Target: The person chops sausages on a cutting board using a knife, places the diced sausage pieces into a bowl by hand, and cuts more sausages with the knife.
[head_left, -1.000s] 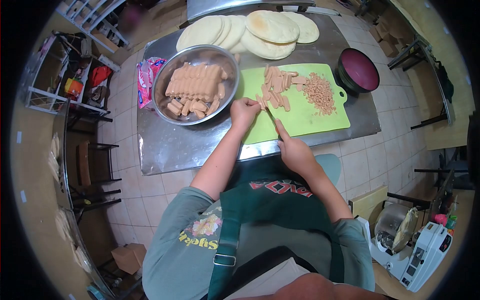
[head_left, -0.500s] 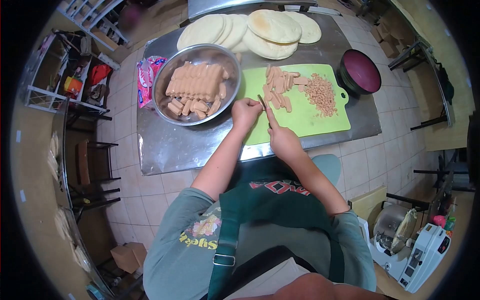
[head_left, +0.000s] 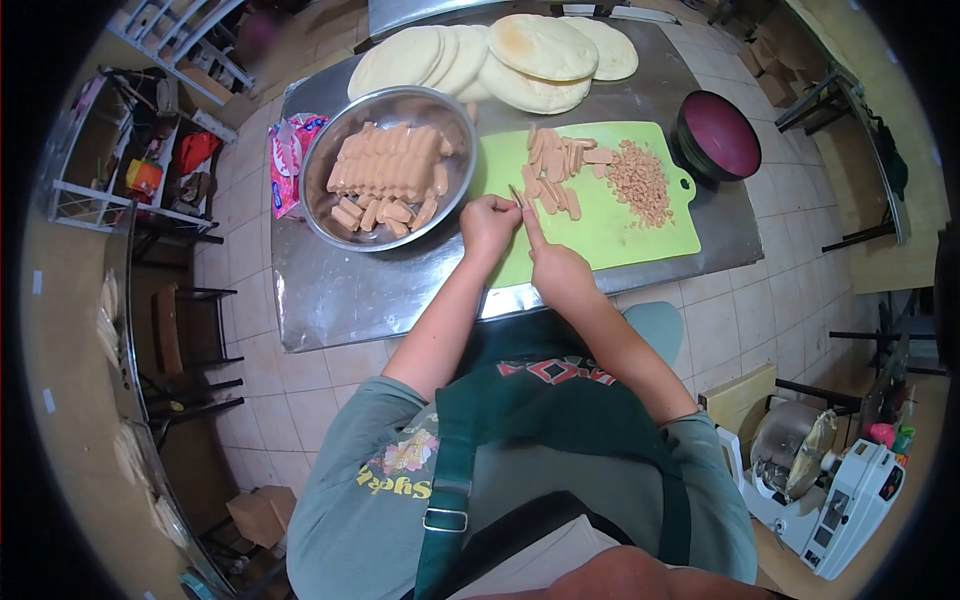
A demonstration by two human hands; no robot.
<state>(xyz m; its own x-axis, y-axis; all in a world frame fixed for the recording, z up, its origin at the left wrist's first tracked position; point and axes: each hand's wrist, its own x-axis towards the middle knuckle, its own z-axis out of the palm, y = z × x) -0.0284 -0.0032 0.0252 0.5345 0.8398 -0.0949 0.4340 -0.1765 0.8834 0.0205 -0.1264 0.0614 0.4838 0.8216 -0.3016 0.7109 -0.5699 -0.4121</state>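
Note:
My right hand (head_left: 560,272) grips a knife (head_left: 516,196), its index finger stretched along the top. Only part of the dark blade shows, pointing away and slightly left. Close beside the blade, my left hand (head_left: 489,228) is pinched over the left side of a green cutting board (head_left: 600,245); what its fingers hold is hidden. Sausage slices (head_left: 552,165) lie on the board beyond the knife, with a heap of finely diced sausage (head_left: 640,185) to their right. To the left of my hands, a steel bowl (head_left: 318,215) holds rows of sausages (head_left: 385,165) and loose pieces.
Flat round breads (head_left: 540,50) overlap along the table's far side. A pink plastic packet (head_left: 290,160) lies left of the steel bowl. At the right edge of the steel table (head_left: 350,300) stands a dark bowl with a maroon inside (head_left: 722,140). A white machine (head_left: 850,510) is at lower right.
The knife has tilted a little to the left, and my right index finger now lies straighter along it. My left hand stays pinched beside the blade. The whole view has shifted slightly.

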